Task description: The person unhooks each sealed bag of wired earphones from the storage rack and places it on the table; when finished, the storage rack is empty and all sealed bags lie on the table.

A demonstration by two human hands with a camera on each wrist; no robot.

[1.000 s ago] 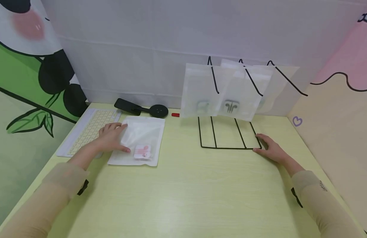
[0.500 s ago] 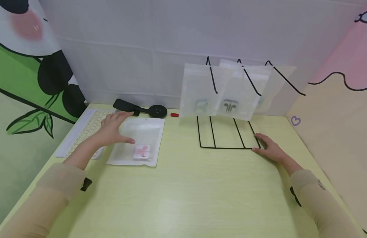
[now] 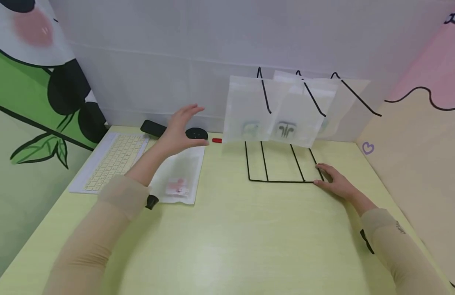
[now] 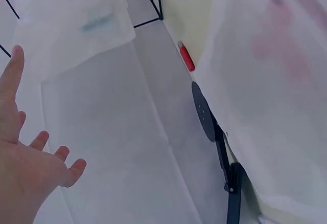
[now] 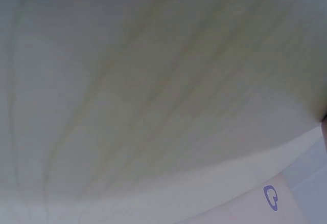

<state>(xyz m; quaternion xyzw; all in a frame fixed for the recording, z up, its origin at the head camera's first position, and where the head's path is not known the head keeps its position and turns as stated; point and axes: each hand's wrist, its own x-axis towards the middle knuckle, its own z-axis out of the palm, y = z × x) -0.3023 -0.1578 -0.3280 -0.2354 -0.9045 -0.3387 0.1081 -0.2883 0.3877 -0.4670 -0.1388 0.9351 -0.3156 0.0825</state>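
My left hand (image 3: 177,133) is raised over the far end of a white translucent bag (image 3: 183,172), fingers and thumb spread with nothing between them. That bag lies flat on the table, with a small pink-patterned packet (image 3: 177,187) showing through it. At the right, my right hand (image 3: 335,181) holds the front right corner of a black wire rack (image 3: 275,181), thumb at the front bar and fingers at the side bar. White bags hang on the rack's hooks; the middle bag (image 3: 305,106) shows an earphone picture. The right wrist view shows mostly tabletop, without the rack.
A white keyboard (image 3: 114,162) lies at the table's left edge. Behind the flat bag is a black long-handled item with a round perforated disc (image 3: 196,134). A small red object (image 3: 217,140) sits left of the rack, and a grey cloth wall (image 3: 146,82) closes the back.
My left hand has lifted off the flat bag and moved up and to the right, fingers spread. The bag has stayed on the table. My right hand stays at the rack's corner.
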